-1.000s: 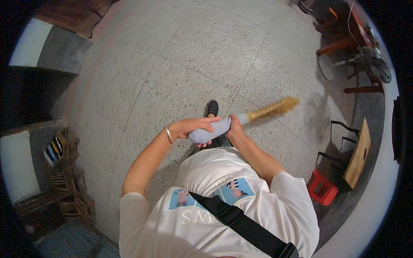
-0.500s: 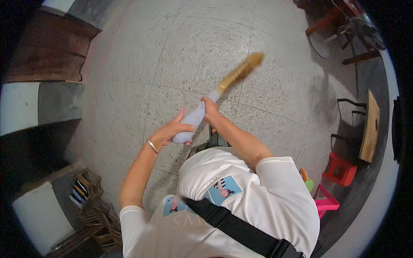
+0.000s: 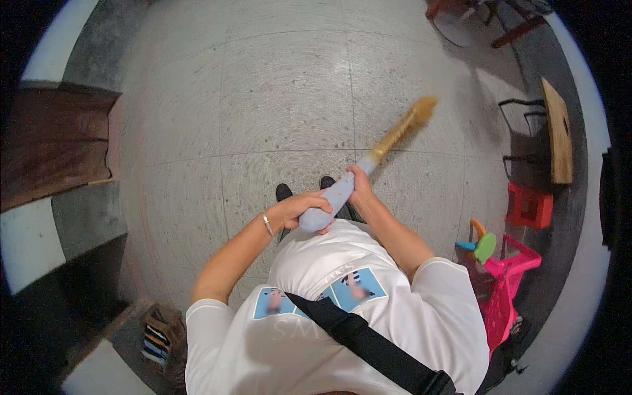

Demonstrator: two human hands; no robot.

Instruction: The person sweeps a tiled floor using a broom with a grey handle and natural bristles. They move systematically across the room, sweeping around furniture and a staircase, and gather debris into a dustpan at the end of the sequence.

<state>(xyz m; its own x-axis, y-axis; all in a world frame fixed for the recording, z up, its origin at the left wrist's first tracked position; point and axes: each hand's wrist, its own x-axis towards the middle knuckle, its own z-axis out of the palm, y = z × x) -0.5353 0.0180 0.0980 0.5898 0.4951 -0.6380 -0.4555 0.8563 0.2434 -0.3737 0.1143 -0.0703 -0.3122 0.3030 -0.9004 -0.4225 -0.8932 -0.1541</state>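
Since half a second earlier, the broom (image 3: 368, 164) had swung its straw head rightward, closer to the pink toy cart (image 3: 510, 289). The left hand (image 3: 299, 209) was wrapped around the pale handle's end, the right hand (image 3: 359, 184) clenched higher up. Another wide stroke could likely knock the red stool (image 3: 528, 205) or cart.

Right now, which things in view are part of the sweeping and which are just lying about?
In use:
- broom, lilac handle, straw head lifted out to the right
- left hand on the handle's butt end
- right hand further up the handle
- speckled floor

Lying about:
- red stool
- pink toy cart
- black chair
- wooden board
- wooden door
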